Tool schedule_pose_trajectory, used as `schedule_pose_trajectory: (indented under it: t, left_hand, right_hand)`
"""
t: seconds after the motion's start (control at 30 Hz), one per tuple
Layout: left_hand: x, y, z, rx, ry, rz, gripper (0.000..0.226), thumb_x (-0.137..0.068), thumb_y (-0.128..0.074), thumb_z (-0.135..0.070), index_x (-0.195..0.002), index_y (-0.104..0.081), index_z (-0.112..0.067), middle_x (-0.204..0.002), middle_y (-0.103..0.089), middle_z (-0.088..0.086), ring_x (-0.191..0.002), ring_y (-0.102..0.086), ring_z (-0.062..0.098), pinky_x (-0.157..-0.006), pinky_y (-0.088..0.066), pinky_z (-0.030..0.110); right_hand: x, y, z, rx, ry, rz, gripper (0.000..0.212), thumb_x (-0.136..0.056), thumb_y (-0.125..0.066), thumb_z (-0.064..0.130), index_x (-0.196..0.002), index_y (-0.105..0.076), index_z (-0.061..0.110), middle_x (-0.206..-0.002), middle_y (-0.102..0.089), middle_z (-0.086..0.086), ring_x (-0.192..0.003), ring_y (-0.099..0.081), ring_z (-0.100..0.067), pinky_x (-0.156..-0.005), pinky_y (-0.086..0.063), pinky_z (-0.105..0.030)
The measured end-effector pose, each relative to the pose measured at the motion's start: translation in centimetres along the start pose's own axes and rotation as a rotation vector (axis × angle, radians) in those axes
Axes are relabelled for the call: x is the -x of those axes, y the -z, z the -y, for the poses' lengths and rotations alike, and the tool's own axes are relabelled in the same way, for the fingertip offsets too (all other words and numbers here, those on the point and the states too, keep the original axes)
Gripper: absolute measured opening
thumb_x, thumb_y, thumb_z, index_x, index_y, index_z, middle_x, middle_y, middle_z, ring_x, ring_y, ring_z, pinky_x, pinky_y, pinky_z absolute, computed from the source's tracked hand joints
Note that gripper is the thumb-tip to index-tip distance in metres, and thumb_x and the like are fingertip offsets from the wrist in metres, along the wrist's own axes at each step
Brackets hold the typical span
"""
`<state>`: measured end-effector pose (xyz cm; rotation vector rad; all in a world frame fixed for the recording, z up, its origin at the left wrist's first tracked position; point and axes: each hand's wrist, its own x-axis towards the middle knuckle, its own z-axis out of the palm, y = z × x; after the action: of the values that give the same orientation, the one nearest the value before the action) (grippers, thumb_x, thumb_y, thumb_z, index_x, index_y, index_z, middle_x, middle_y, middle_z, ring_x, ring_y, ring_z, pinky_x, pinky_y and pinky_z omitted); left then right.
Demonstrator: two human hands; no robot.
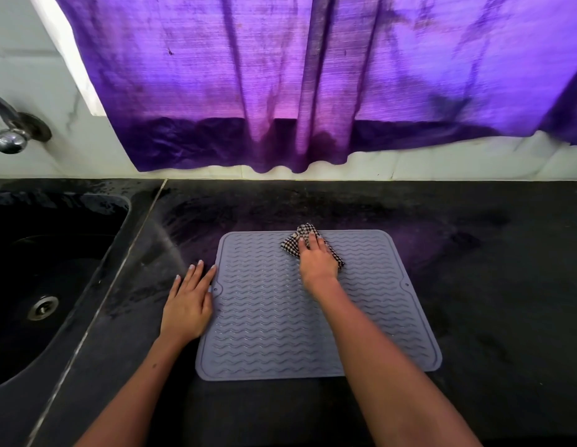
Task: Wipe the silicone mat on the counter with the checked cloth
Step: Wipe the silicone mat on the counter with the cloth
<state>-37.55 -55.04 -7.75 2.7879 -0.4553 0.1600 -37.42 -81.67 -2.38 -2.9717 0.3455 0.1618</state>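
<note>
R hand (318, 264) lies palm-down, fingers flat, pressing checked cloth (305, 241) onto far part of silicone mat (280, 317). L hand (188, 306) flat w/ straight fingers, fingertips at mat's left edge on counter (490, 285). Sink (38, 285) left of L fingers; purple curtain (313, 75) beyond.

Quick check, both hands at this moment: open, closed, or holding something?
Left hand: open, flat on the counter at the silicone mat's left edge.
Right hand: open, fingers pressing the checked cloth onto the mat.
</note>
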Motion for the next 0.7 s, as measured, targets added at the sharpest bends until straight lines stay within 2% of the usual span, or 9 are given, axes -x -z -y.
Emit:
schedule_pose_trajectory:
  t: [0.17, 0.23, 0.3, 0.37, 0.43, 0.5, 0.7]
  left_hand:
    - [0.1, 0.0, 0.0, -0.005, -0.002, 0.002, 0.066, -0.087, -0.007, -0.044, -0.144, -0.030, -0.021, -0.153, -0.025, 0.006, -0.142, -0.018, 0.018, -0.115, -0.008, 0.039]
    - [0.1, 0.1, 0.0, 0.000, 0.000, -0.007, 0.065, -0.088, -0.007, -0.044, -0.144, -0.030, -0.022, -0.152, -0.026, 0.005, -0.142, -0.018, 0.017, -0.115, -0.008, 0.038]
    - [0.0, 0.1, 0.0, 0.004, -0.001, -0.013, 0.064, -0.088, -0.008, -0.044, -0.144, -0.032, -0.022, -0.152, -0.027, 0.005, -0.141, -0.020, 0.017, -0.115, -0.010, 0.039]
    - [0.1, 0.2, 0.0, 0.004, -0.004, -0.018, 0.064, -0.088, -0.009, -0.043, -0.143, -0.033, -0.022, -0.152, -0.027, 0.005, -0.141, -0.021, 0.017, -0.115, -0.011, 0.039]
    - [0.1, 0.1, 0.0, 0.000, -0.006, -0.017, 0.063, -0.088, -0.010, -0.043, -0.143, -0.033, -0.022, -0.152, -0.028, 0.005, -0.141, -0.021, 0.017, -0.115, -0.011, 0.039]
    - [0.1, 0.0, -0.1, -0.002, -0.004, -0.018, 0.063, -0.088, -0.010, -0.043, -0.143, -0.033, -0.022, -0.152, -0.028, 0.005, -0.141, -0.021, 0.017, -0.115, -0.011, 0.039]
    - [0.1, 0.1, -0.1, 0.000, 0.008, -0.023, 0.063, -0.088, -0.010, -0.043, -0.143, -0.032, -0.022, -0.152, -0.028, 0.005, -0.141, -0.021, 0.017, -0.115, -0.010, 0.039]
  right_hand:
    - [0.0, 1.0, -0.8, -0.040, 0.043, 0.045, 0.073, -0.090, -0.050, -0.001, -0.152, -0.015, 0.016, -0.159, -0.003, -0.007, -0.146, -0.009, -0.024, -0.119, -0.016, -0.036]
    - [-0.1, 1.7, -1.1, -0.084, 0.039, 0.027, 0.069, -0.088, -0.052, -0.003, -0.149, -0.027, 0.020, -0.156, -0.019, -0.009, -0.142, -0.026, -0.027, -0.114, -0.026, -0.035]
    - [-0.3, 2.4, -1.4, -0.231, -0.052, -0.012, 0.057, -0.089, -0.047, -0.001, -0.140, -0.044, 0.025, -0.141, -0.045, -0.014, -0.127, -0.047, -0.031, -0.105, -0.039, -0.037]
    - [-0.6, 3.0, -1.7, -0.311, -0.172, -0.125, 0.045, -0.092, -0.044, 0.002, -0.131, -0.055, 0.022, -0.130, -0.057, -0.014, -0.118, -0.055, -0.031, -0.097, -0.044, -0.036]
    - [-0.6, 3.5, -2.3, -0.274, -0.245, -0.239, 0.043, -0.094, -0.044, 0.000, -0.132, -0.053, 0.018, -0.139, -0.049, -0.010, -0.126, -0.050, -0.028, -0.101, -0.042, -0.035]
    - [-0.5, 3.4, -3.3, -0.214, -0.243, -0.286, 0.050, -0.093, -0.042, -0.005, -0.139, -0.045, 0.015, -0.150, -0.035, -0.007, -0.138, -0.034, -0.025, -0.108, -0.035, -0.035]
    - [0.5, 1.5, -5.0, -0.038, -0.177, -0.099, 0.058, -0.093, -0.039, -0.006, -0.147, -0.029, 0.011, -0.158, -0.015, -0.007, -0.145, -0.016, -0.025, -0.115, -0.023, -0.036]
